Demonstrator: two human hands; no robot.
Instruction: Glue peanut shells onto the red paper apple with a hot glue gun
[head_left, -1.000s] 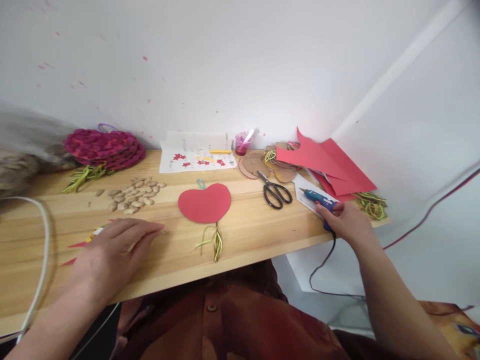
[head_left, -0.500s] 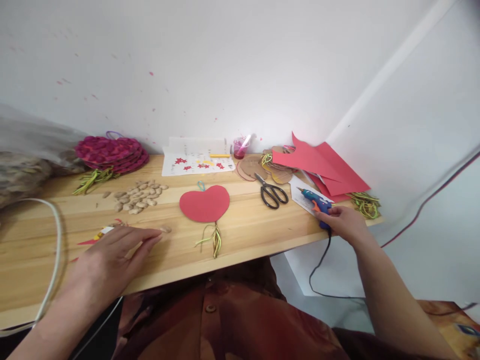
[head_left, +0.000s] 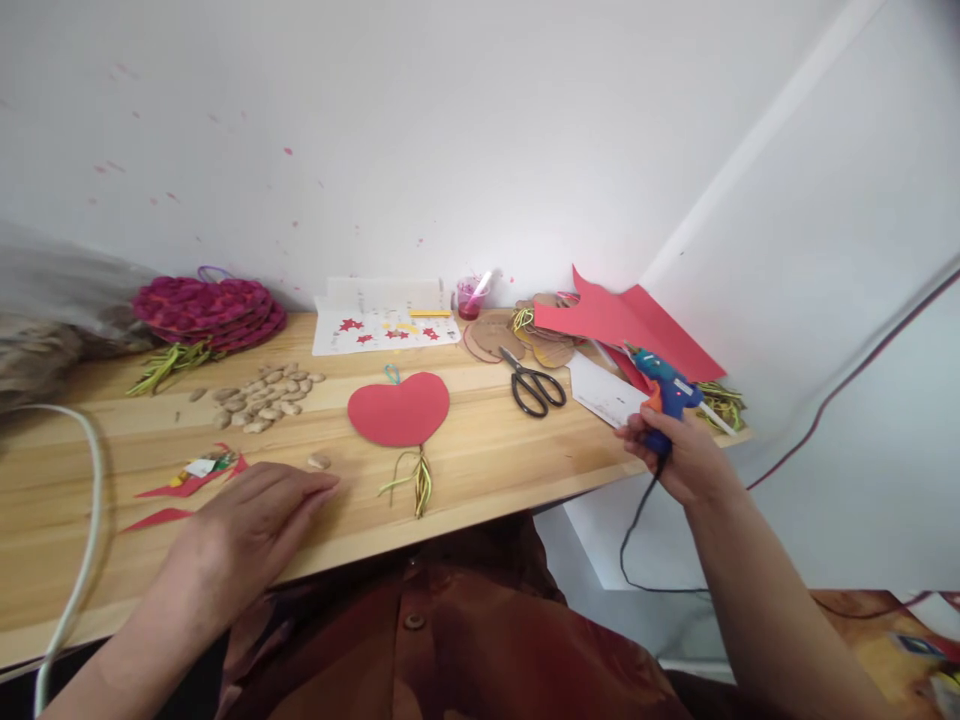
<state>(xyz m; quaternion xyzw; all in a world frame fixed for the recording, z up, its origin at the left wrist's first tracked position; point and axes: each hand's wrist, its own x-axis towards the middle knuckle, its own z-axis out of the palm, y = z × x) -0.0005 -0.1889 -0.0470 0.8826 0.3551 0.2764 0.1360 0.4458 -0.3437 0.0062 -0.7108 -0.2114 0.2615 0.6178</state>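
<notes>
My right hand (head_left: 679,450) is wrapped round a blue glue gun (head_left: 667,390) with an orange trigger, lifted above the table's right end. Its nozzle points up and left, and a white glue stick protrudes behind. My left hand (head_left: 251,520) rests at the table's front left, fingers pressed together with no object visible in them. Just beyond its fingertips lies a single peanut (head_left: 319,461). Between the hands is a red heart-like paper cutout (head_left: 399,410) with a blue loop on top and a green yarn tassel (head_left: 421,482) below.
A pile of peanuts (head_left: 266,398) and red paper scraps (head_left: 161,519) lie left. Black scissors (head_left: 534,388), white paper (head_left: 604,388), cardboard shapes (head_left: 491,335) and red sheets (head_left: 630,325) are right. Behind stand a cup of pink liquid (head_left: 471,300) and stacked magenta pieces (head_left: 210,312).
My right hand has lifted the glue gun off the white paper and tilted it upward. My left hand has drawn back slightly from the single peanut.
</notes>
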